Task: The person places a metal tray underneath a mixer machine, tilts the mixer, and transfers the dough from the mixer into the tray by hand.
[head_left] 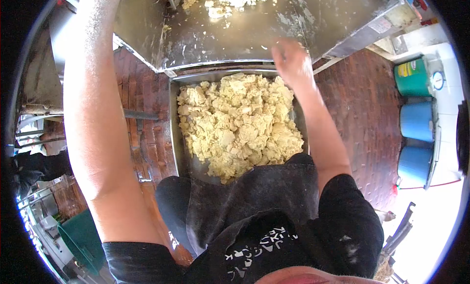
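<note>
My right hand [291,61] is over the front lip of a metal trough [220,39], near the top right corner of a steel tub. It is blurred and its fingers are partly turned away, so I cannot tell whether they are closed. Crumbly pale yellow dough [240,122] fills most of the steel tub [173,117] below, in clumps of many sizes. My left arm [95,127], dusted with flour, reaches up past the top edge of the view, so its hand is hidden. More dough lumps [220,5] lie at the back of the trough.
The tub stands against my dark apron [254,191], over a red brick floor [357,112]. Along the right wall are a green bin [412,78] and two blue bins [416,122]. A dark green container [83,240] stands at lower left.
</note>
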`<state>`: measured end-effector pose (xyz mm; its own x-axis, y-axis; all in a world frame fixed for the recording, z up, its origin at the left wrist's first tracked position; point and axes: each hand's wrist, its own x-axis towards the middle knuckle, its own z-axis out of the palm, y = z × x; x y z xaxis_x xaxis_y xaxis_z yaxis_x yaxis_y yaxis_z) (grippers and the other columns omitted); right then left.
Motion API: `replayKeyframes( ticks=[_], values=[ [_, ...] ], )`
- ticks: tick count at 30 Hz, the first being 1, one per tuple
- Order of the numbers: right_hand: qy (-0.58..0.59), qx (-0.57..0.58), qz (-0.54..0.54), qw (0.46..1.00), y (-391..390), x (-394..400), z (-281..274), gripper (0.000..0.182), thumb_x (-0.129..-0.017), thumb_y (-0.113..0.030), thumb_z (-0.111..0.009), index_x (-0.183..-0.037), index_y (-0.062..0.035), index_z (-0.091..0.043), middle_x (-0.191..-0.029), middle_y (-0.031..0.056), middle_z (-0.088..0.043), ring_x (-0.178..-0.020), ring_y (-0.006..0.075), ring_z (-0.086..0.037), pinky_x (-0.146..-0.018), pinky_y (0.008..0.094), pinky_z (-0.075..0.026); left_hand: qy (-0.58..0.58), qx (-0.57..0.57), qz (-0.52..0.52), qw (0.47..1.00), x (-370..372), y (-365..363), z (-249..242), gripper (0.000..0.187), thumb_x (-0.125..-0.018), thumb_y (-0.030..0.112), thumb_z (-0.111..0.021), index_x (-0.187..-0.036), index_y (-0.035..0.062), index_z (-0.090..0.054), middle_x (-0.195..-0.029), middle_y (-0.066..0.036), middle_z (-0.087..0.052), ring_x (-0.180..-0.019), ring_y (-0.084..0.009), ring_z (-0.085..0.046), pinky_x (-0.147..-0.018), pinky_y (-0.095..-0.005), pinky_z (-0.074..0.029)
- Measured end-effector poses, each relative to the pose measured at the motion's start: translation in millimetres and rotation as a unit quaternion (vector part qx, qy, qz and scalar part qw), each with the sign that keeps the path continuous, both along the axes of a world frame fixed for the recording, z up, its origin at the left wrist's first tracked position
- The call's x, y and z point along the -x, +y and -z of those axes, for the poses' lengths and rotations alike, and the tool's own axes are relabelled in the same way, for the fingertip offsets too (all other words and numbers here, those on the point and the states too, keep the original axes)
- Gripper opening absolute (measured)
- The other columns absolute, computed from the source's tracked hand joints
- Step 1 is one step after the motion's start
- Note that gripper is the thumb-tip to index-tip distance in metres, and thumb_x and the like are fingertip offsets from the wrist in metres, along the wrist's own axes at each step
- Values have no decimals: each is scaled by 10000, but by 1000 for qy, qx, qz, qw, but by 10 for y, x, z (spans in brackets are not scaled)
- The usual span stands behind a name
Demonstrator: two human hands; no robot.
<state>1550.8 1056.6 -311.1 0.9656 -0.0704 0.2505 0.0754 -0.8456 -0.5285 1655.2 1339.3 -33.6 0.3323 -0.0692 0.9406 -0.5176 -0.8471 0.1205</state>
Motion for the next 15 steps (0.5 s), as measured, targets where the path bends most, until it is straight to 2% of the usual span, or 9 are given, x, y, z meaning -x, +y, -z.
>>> replayKeyframes(
  ticks=[2, 4, 5, 6, 7, 8, 11, 14, 15],
  values=[
    [-62, 79, 73, 992, -194, -635, 230, 541, -994, -365, -647, -1367, 17, -555, -1401, 231, -576, -1301, 450, -543, -1131, 509, -447, -5, 12, 2, 1000, 17, -6, 4, 307, -921, 297, -538, -860, 48, -707, -844, -236, -679, -810, -406, -691, -783, -466, -541],
    [80, 240, 83, 964, 81, -976, 175, 700, -1025, -518, -565, -1484, 0, -461, -1499, 267, -494, -1185, 358, -627, -1026, 487, -512, -17, 20, 6, 1000, 67, -44, 25, 306, -918, 298, -539, -868, 52, -713, -844, -235, -681, -807, -403, -694, -781, -466, -543],
    [104, 98, 19, 990, 238, -1178, 220, 776, -1027, -569, -516, -1527, 10, -388, -1529, 292, -436, -1325, 386, -499, -1124, 526, -408, -22, 22, 4, 1000, 57, -37, 25, 307, -917, 299, -538, -870, 53, -716, -843, -234, -682, -805, -401, -695, -780, -465, -544],
    [73, 72, -15, 995, 438, -1355, 361, 828, -1027, -611, -475, -1551, 16, -343, -1552, 300, -397, -1399, 397, -429, -1174, 546, -353, -23, 22, -5, 999, -10, -23, 21, 308, -916, 300, -538, -869, 54, -718, -841, -233, -683, -801, -400, -696, -777, -465, -545],
    [44, 47, -51, 997, 635, -1534, 507, 879, -1027, -652, -433, -1575, 22, -297, -1574, 308, -358, -1474, 407, -359, -1224, 566, -298, -24, 21, -5, 999, -22, -24, 23, 310, -916, 300, -537, -868, 55, -720, -839, -231, -684, -798, -400, -696, -775, -466, -545],
    [-41, 138, -55, 988, 844, -1676, 618, 907, -1025, -683, -399, -1579, 25, -280, -1589, 300, -337, -1482, 400, -345, -1227, 566, -293, -26, 21, -5, 999, -22, -31, 21, 311, -915, 301, -536, -867, 56, -721, -838, -230, -686, -794, -399, -696, -773, -466, -545],
    [5, 123, -44, 991, 1074, -2223, 518, 865, -1022, -671, -428, -1575, -11, -333, -1625, 304, -268, -1491, 408, -336, -1242, 554, -275, -35, 12, 11, 999, 33, -19, 42, 317, -915, 303, -533, -860, 55, -724, -832, -227, -690, -783, -402, -697, -766, -468, -547],
    [52, 148, -87, 984, 1178, -2425, 413, 758, -1046, -607, -449, -1571, -65, -383, -1636, 251, -306, -1494, 360, -359, -1247, 540, -274, -40, -19, 23, 999, 14, 55, 60, 324, -916, 305, -531, -857, 54, -727, -824, -229, -692, -775, -403, -699, -763, -470, -550],
    [-92, 239, -93, 962, 1176, -2547, 695, 645, -1037, -591, -498, -1503, -145, -520, -1587, 164, -433, -1395, 327, -480, -1180, 505, -393, -37, -35, 29, 998, 6, 97, 60, 327, -917, 307, -530, -861, 54, -730, -824, -230, -694, -777, -402, -702, -767, -471, -553]
  ],
)
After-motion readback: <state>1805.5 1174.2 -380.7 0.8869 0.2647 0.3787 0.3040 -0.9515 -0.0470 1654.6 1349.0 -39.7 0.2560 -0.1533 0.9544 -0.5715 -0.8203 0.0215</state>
